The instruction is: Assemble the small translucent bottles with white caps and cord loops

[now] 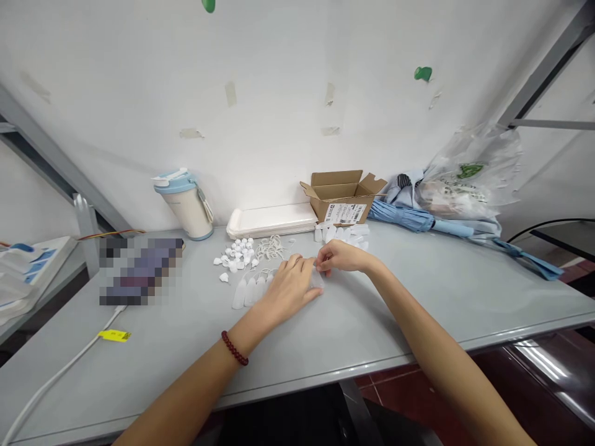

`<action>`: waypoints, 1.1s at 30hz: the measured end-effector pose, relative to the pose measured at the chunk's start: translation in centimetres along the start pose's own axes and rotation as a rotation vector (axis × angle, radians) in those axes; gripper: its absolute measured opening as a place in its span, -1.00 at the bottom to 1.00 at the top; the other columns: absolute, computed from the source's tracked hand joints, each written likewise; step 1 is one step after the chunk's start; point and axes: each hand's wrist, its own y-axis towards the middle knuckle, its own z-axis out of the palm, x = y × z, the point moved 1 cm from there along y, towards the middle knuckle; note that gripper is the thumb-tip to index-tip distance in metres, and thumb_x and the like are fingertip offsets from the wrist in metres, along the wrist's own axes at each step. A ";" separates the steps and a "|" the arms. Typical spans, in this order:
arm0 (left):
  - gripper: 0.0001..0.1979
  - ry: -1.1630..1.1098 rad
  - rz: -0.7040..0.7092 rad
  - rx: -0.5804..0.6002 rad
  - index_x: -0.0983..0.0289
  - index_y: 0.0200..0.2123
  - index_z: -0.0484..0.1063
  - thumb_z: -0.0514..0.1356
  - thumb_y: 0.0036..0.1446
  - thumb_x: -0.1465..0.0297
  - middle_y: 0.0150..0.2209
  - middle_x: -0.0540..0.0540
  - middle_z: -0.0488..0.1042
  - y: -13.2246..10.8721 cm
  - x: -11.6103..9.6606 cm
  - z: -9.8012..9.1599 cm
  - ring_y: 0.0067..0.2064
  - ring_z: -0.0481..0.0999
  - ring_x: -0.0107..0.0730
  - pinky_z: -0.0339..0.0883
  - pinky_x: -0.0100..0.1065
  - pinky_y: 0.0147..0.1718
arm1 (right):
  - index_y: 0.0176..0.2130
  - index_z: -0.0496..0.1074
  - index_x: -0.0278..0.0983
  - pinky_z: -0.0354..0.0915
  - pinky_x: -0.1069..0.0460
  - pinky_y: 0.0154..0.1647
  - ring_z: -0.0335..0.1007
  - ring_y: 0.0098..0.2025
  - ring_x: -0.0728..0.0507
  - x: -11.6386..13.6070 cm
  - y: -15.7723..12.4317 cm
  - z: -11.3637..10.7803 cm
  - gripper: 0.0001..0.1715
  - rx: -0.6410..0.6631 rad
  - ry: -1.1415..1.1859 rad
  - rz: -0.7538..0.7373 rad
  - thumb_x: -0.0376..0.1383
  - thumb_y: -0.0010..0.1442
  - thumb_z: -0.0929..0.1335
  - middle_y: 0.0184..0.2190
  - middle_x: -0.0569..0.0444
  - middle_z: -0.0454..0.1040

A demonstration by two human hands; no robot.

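My left hand (pixel 289 284) lies low over the table, its fingers and thumb closed about a translucent plastic tag (pixel 317 280). Right beside it, my right hand (pixel 341 256) pinches at the upper end of that tag; what sits between its fingertips is too small to make out. A row of similar rounded tags (pixel 238 293) with white loops lies left of my left hand, partly covered by it. Beyond are a pile of small white plastic pieces (pixel 238 253) and a heap of white loops (pixel 272 247). More translucent tags (pixel 344 234) lie behind my right hand.
At the back stand a cream-and-blue bottle (pixel 186 204), white foam trays (pixel 274 218) and an open cardboard box (pixel 344 198). A blue umbrella (pixel 404 215) and a plastic bag (pixel 474 176) lie right. A blurred phone (pixel 144 272) with a white cable (pixel 69 362) lies left.
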 end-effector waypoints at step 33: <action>-0.81 0.068 -0.416 0.017 0.28 -0.35 0.46 0.06 0.00 0.47 -0.33 0.15 0.52 -1.6 9.7 -4.5 -0.13 0.41 -0.11 0.28 -0.24 -0.21 | -0.44 0.42 -0.30 0.13 0.08 -0.39 0.35 -0.40 -0.08 -2.1 2.0 0.0 -0.84 -0.642 -0.356 -0.034 -0.34 0.13 0.28 -0.46 0.03 0.50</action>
